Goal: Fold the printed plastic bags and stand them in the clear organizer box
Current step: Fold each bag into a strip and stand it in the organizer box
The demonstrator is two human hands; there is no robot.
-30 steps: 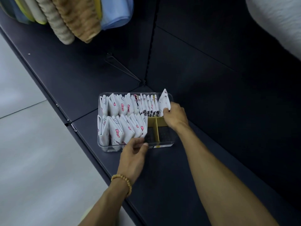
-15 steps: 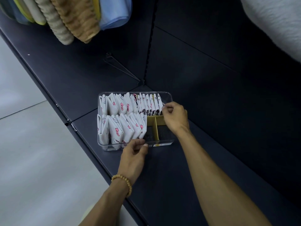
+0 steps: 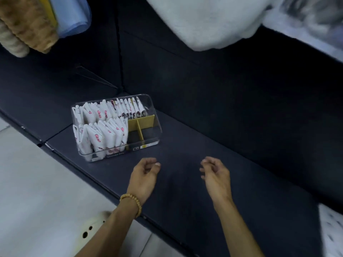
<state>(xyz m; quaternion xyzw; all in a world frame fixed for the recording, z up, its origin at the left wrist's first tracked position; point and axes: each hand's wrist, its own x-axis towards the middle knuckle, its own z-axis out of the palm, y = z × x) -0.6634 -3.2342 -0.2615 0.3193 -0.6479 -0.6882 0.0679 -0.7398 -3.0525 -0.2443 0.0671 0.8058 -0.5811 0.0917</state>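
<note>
Both hands hover empty with fingers loosely curled, left hand and right hand apart, the box of upright folded bags beyond the left hand

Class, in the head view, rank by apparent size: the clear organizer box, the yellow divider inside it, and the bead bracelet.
1. clear organizer box
2. yellow divider
3. bead bracelet, smallest even though it is nearer the camera.

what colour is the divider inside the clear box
Mustard yellow; the divider shows best in the head view, in the clear organizer box's right end.
</note>
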